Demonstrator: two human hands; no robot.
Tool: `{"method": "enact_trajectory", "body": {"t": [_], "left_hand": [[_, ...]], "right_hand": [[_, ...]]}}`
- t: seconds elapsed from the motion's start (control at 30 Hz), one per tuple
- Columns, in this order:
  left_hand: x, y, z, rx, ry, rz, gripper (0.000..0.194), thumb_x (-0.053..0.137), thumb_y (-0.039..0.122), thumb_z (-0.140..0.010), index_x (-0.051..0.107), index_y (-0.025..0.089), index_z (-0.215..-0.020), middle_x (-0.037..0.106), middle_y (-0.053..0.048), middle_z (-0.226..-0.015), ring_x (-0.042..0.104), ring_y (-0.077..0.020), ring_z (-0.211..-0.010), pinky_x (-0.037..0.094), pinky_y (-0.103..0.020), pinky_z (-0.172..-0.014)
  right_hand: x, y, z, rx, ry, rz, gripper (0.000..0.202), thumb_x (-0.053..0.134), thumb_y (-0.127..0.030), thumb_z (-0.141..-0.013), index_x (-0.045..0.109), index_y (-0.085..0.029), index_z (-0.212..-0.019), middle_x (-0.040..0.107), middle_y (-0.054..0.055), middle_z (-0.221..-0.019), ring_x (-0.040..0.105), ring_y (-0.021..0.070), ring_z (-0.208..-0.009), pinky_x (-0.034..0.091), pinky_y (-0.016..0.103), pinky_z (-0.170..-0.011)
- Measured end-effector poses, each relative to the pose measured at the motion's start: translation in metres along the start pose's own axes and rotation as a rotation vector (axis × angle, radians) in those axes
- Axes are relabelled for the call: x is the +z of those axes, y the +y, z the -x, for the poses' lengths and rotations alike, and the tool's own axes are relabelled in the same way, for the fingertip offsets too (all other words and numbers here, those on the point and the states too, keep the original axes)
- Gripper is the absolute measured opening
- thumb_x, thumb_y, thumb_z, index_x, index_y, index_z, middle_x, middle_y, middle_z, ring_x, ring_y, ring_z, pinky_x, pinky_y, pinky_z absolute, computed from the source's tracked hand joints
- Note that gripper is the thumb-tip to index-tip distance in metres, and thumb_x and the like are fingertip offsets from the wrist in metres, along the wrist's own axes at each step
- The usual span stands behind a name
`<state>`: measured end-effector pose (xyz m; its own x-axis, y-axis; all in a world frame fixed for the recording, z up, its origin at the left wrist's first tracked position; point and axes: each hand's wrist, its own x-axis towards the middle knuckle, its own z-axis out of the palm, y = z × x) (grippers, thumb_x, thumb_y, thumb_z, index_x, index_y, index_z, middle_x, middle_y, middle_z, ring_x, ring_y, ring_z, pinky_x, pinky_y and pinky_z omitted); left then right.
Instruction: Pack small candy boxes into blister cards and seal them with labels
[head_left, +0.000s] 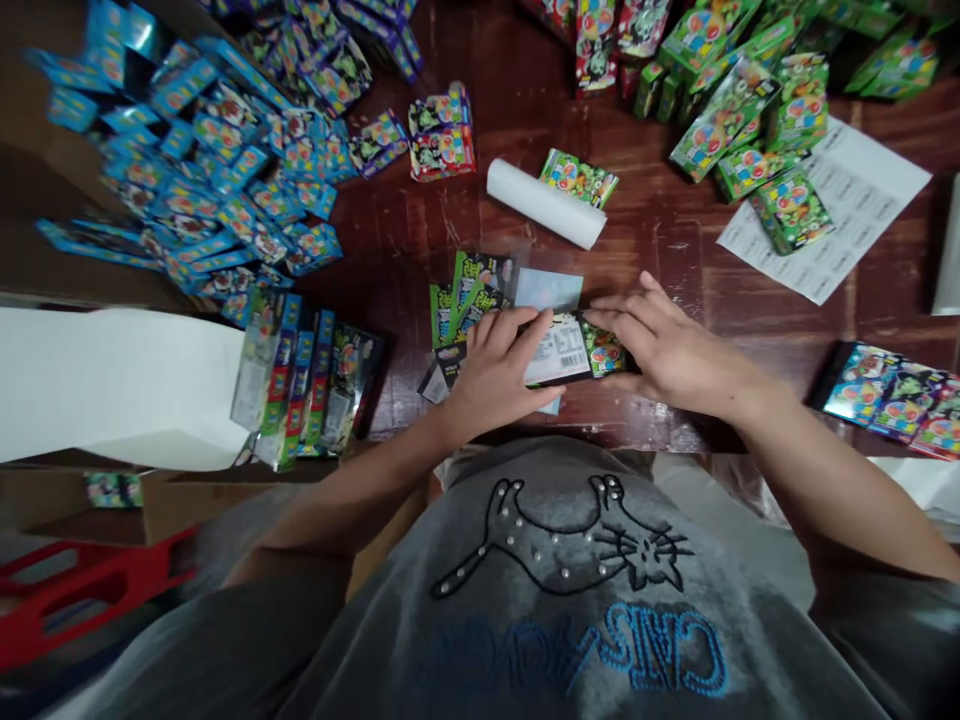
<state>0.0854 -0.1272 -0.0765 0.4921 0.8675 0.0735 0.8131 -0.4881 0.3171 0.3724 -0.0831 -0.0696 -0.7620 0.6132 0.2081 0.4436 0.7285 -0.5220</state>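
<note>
Near the table's front edge, a pack (561, 350) with a white barcode label lies between my hands. My left hand (501, 370) rests over the pack's left part, fingers bent against it. At its right end, my right hand (656, 345) has thumb and fingers around a small green box (604, 348), which adjoins the label. Green and black packets (469, 290) lie fanned out beyond my left hand. A pale blue sheet (549, 288) sticks out beyond the pack, and its lower corner shows beside my left thumb. The undersides of the pack and box are hidden.
Blue boxes (225, 190) are heaped at left, green boxes (720, 120) at back right. A white roll (546, 203) lies beyond my hands. Finished-looking stacks (304, 380) stand left; a label sheet (847, 210) and a three-part pack (896, 397) lie right.
</note>
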Motion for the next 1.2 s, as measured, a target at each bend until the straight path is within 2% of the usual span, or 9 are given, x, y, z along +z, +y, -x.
{"method": "enact_trajectory", "body": {"t": [0.2,0.33,0.43,0.57,0.73,0.83,0.93,1.1,1.2], "left_hand": [[0.007,0.001,0.004,-0.018,0.026,0.004,0.090,0.088,0.044,-0.085,0.049,0.018,-0.162,0.060,-0.019,-0.149,0.055,-0.0407,-0.133,0.042,-0.053,-0.114],[0.004,0.005,-0.003,-0.089,0.118,0.061,0.095,0.089,0.043,-0.086,0.042,0.023,-0.166,0.059,-0.018,-0.151,0.056,-0.0396,-0.139,0.043,-0.054,-0.117],[-0.002,0.011,-0.015,-0.249,0.210,0.192,0.110,0.096,0.047,-0.079,0.035,0.026,-0.168,0.054,-0.017,-0.154,0.052,-0.0399,-0.148,0.044,-0.055,-0.122],[-0.005,0.014,-0.027,-0.420,0.227,0.435,0.106,0.095,0.045,-0.081,0.037,0.028,-0.167,0.051,-0.017,-0.155,0.052,-0.0393,-0.150,0.048,-0.058,-0.123],[0.000,-0.002,-0.029,-0.384,0.184,0.733,0.053,0.065,0.033,-0.105,0.054,0.025,-0.157,0.062,-0.014,-0.156,0.059,-0.0311,-0.145,0.044,-0.054,-0.127],[0.002,-0.010,-0.028,-0.408,0.171,0.938,0.041,0.061,0.031,-0.105,0.064,0.024,-0.146,0.072,-0.011,-0.144,0.069,-0.0258,-0.130,0.051,-0.047,-0.117],[0.000,-0.011,-0.029,-0.490,0.185,1.128,0.045,0.070,0.032,-0.099,0.066,0.023,-0.143,0.078,-0.007,-0.121,0.073,-0.0207,-0.107,0.057,-0.037,-0.098],[-0.005,-0.012,-0.033,-0.615,0.203,1.410,0.052,0.086,0.032,-0.083,0.075,0.028,-0.134,0.076,0.000,-0.095,0.069,-0.0160,-0.084,0.055,-0.032,-0.080],[-0.005,-0.014,-0.037,-0.692,0.127,1.588,0.040,0.092,0.039,-0.079,0.081,0.026,-0.115,0.079,-0.002,-0.096,0.072,-0.0184,-0.086,0.057,-0.034,-0.079]], "right_hand": [[0.004,0.011,0.008,0.039,-0.027,-0.134,0.096,0.076,-0.049,-0.097,0.028,-0.023,-0.176,0.060,0.020,-0.159,0.057,0.0413,-0.150,0.027,0.079,-0.133],[0.009,0.008,0.004,0.066,0.070,-0.170,0.118,0.074,-0.064,-0.095,0.001,-0.027,-0.180,0.030,0.021,-0.182,0.033,0.0428,-0.168,0.026,0.074,-0.136],[0.020,0.003,-0.007,0.241,0.333,-0.155,0.104,0.072,-0.062,-0.097,0.016,-0.028,-0.177,0.034,0.021,-0.179,0.032,0.0415,-0.168,0.031,0.070,-0.135],[0.034,-0.002,-0.027,0.413,0.564,-0.393,0.073,0.066,-0.052,-0.104,0.032,-0.030,-0.164,0.060,0.015,-0.156,0.070,0.0295,-0.136,0.060,0.055,-0.115],[0.013,0.008,-0.044,0.324,0.453,-0.405,0.052,0.068,-0.061,-0.101,0.064,-0.027,-0.140,0.064,0.013,-0.155,0.056,0.0316,-0.153,0.045,0.057,-0.129],[0.000,0.018,-0.049,0.446,0.368,-0.503,0.049,0.055,-0.069,-0.105,0.071,-0.028,-0.126,0.075,0.007,-0.133,0.070,0.0288,-0.132,0.053,0.054,-0.120],[-0.003,0.021,-0.055,0.528,0.309,-0.606,0.042,0.064,-0.066,-0.101,0.070,-0.028,-0.117,0.077,0.003,-0.115,0.075,0.0244,-0.110,0.060,0.048,-0.108],[-0.025,0.013,-0.066,0.372,0.354,-0.478,0.036,0.078,-0.056,-0.093,0.068,-0.026,-0.109,0.062,0.014,-0.153,0.062,0.0332,-0.144,0.053,0.059,-0.121],[-0.047,0.010,-0.076,0.129,0.209,-0.236,0.016,0.070,-0.037,-0.097,0.072,-0.027,-0.109,0.051,0.010,-0.168,0.041,0.0359,-0.164,0.037,0.067,-0.134]]}}
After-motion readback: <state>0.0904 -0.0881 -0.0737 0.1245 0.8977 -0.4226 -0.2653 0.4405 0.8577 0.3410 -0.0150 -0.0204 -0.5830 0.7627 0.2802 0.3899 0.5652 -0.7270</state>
